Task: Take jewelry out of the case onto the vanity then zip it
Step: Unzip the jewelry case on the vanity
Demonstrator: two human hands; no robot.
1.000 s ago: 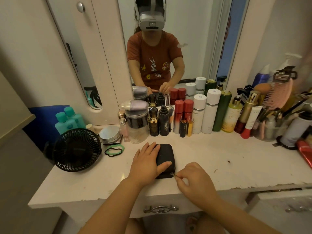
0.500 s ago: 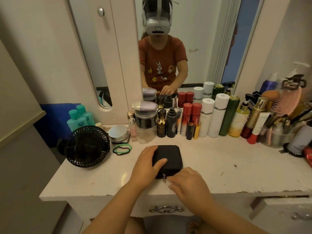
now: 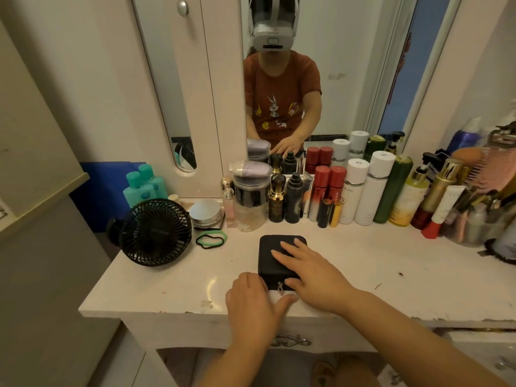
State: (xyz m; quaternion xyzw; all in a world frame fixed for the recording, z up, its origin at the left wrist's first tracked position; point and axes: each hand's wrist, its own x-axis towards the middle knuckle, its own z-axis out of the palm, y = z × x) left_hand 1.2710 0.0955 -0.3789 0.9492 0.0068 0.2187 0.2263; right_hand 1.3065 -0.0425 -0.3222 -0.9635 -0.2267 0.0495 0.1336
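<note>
The black case point(image 3: 269, 256) sits on the white vanity point(image 3: 363, 263), near the front edge and in the middle. Its lid is down. A little silver zipper pull point(image 3: 280, 287) hangs on the front side of the case, the side that faces me.

My right hand point(image 3: 310, 270) lies flat on top of the case. The fingers are straight and a bit spread, and they press on the lid. My right thumb is down on the front side, just beside the zipper pull.

My left hand point(image 3: 251, 300) is at the front left corner of the case and touches it. Its fingers are bent, and the thumb sticks out to the right, just under the zipper pull. I cannot tell if this hand is pinching anything.

To the left of the case stands a small black fan point(image 3: 156, 233). Near the fan lie a green hair tie and a black one point(image 3: 210, 239). Behind the case is a long row of bottles point(image 3: 354, 191), standing up against the mirror point(image 3: 343, 79). Under the vanity edge there is a curly metal drawer handle point(image 3: 290, 342).
</note>
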